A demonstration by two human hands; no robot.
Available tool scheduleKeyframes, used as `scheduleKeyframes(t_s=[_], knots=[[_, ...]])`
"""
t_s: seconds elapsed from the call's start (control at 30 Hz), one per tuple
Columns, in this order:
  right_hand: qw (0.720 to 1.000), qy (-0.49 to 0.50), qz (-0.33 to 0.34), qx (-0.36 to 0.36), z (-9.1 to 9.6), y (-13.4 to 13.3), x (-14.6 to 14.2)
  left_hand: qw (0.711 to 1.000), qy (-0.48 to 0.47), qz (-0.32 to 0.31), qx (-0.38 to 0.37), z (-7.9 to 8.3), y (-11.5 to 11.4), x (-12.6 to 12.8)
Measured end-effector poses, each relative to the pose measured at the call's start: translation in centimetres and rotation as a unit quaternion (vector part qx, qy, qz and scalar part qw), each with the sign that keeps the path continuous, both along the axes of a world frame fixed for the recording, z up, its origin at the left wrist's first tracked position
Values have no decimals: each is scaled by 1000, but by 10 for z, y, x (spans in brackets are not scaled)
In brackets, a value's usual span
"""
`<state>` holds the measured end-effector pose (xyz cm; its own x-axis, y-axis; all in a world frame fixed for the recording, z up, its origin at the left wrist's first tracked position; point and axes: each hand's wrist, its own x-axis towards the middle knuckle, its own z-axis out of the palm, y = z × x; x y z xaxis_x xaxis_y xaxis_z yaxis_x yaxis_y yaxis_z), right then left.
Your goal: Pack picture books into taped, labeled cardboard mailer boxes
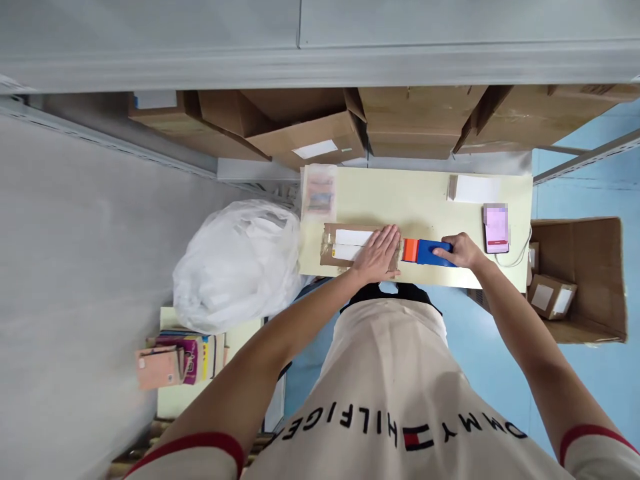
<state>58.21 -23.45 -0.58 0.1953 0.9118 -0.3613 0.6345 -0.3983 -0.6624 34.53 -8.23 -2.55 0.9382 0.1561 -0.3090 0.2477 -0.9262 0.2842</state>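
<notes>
A narrow brown cardboard box (327, 257) with white labels on top lies along the front part of the pale table. My left hand (381, 252) rests flat on its right half, fingers stretched out and covering part of the labels. Shiny tape shows at the box's ends. In my right hand (463, 251) is a blue and orange tape dispenser (431, 253), gripped at its right end. Its orange end sits close against the right end of the box; whether they touch I cannot tell.
On the pale table (380, 193) are a phone (497, 228) with a cable, a white stack (475, 189) and a plastic packet (320, 193). A bulging white bag (235, 267) and books (193, 357) are at left. Boxes (420, 120) line the back; an open carton (595, 287) stands right.
</notes>
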Motion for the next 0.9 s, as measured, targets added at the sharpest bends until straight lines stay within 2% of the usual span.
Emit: scheduleKeyframes(t_s=[0.1,0.17,0.27,0.4,0.5,0.6,0.67,0.77,0.83,0.9], knots=[[998,-44,2,-39,10,-13,15,1000,-6,1,-10,0,4,-4],[990,-113,-4,-85,17,-10,10,1000,-14,-5,-17,1,5,-6],[964,-222,-17,-145,23,15,-23,999,-25,-22,-27,5,2,-6],[949,-249,-19,-192,25,44,-65,1000,-18,-9,-15,10,-4,-3],[948,-259,-47,-179,28,35,-64,999,-23,13,-26,12,-7,1],[942,-288,-141,-103,26,12,-51,996,-38,39,-65,13,-6,3],[934,-292,-190,-82,18,-2,-46,992,-57,54,-102,13,-1,0],[932,-275,-219,-93,-8,-17,-46,983,-97,78,-135,12,15,-17],[933,-258,-228,-106,-29,-25,-49,978,-124,118,-116,10,28,-38],[934,-232,-245,-120,-46,-32,-53,968,-145,188,-79,7,42,-63]])
